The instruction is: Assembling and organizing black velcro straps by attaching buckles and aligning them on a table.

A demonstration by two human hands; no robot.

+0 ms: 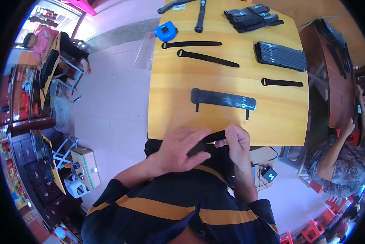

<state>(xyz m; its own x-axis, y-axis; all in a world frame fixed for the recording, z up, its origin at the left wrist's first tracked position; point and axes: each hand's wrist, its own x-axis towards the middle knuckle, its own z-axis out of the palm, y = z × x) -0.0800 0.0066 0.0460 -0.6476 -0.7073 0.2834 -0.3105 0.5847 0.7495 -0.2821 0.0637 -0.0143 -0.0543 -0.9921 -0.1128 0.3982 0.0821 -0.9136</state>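
Note:
A black strap [215, 137] is pinched in my right hand [237, 143] at the table's near edge, its thumb on top. My left hand [181, 150], slightly blurred, is at the strap's other end. Its fingers are stretched out and its thumb stands apart; the strap runs in beside the fingers, and whether they touch it is hidden. Beyond my hands lies a flat dark plastic-wrapped strap pack [223, 99] with two black tabs sticking out on its near side. Farther off are a black loop-ended strap [209, 58], a second one [192, 44] and a third [283, 82] at right.
On the yellow wooden table [170, 81] are a blue tape measure [166, 31], a stack of packs [281, 56] and a bundle of packs [253, 18]. A co-worker [341, 164] sits at right by a brown table [335, 89]; another person [48, 44] sits far left.

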